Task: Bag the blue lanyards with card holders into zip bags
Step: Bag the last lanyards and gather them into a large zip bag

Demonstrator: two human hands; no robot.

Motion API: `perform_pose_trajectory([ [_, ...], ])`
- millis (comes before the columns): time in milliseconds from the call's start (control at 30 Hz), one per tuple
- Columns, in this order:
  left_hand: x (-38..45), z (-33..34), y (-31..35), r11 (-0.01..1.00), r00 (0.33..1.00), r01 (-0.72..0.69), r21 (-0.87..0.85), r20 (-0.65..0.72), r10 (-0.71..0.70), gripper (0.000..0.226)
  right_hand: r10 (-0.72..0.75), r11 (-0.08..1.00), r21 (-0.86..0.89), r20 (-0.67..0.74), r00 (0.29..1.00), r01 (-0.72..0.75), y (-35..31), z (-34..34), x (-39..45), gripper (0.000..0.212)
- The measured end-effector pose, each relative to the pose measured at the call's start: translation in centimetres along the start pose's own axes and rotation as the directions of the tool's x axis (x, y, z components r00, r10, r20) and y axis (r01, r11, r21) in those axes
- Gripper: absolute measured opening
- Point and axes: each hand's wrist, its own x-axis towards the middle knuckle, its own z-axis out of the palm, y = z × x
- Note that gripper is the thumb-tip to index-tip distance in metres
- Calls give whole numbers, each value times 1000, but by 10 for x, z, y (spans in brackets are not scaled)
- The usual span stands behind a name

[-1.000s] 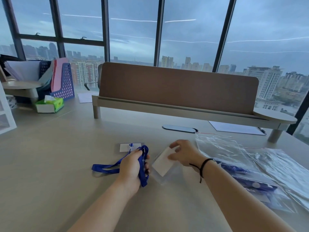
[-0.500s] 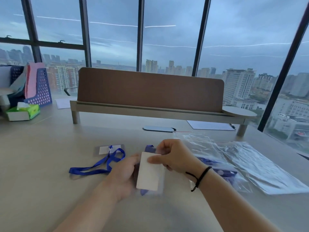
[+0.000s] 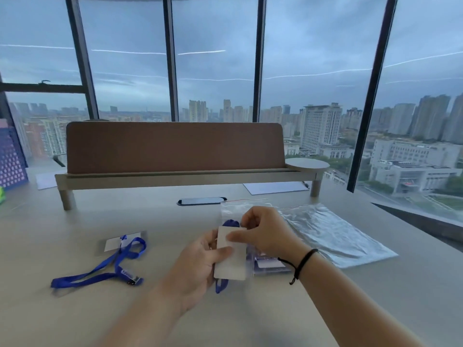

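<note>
My left hand [image 3: 198,264] grips a folded blue lanyard [image 3: 221,284] together with its white card holder [image 3: 231,256], held above the desk. My right hand [image 3: 265,234] pinches the top of that card holder. The lanyard loops stick out above and below the card. A second blue lanyard [image 3: 100,274] lies loose on the desk at the left, with its card holder [image 3: 117,242] beside it. Just behind my hands lies a filled zip bag [image 3: 269,265] with blue lanyards inside. An empty zip bag [image 3: 333,236] lies flat at the right.
A long desk shelf with a brown back panel [image 3: 175,146] spans the far side. A dark phone [image 3: 201,200] lies in front of it, a sheet of paper [image 3: 275,187] at the right. A purple file rack [image 3: 11,159] stands at the far left.
My hands came together and lifted: the right hand brought the card holder against the bundled lanyard in my left hand. The camera view tilted up and turned right.
</note>
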Motion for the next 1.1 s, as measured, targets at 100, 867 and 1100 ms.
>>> perform_pose_trajectory([
  [100,16,27,-3,998,1000,2,60,7,-3,35,66,997,42,-22,998,-65,16,-25,-2,38],
  [867,240,56,-29,981,965,193,35,-187,-183,24,160,715,-664,-149,976,-218,242,-152,196,41],
  [1100,258,42,-53,956,944,287,-63,-151,-293,23,171,528,-844,-6,985,-97,259,-145,233,65],
])
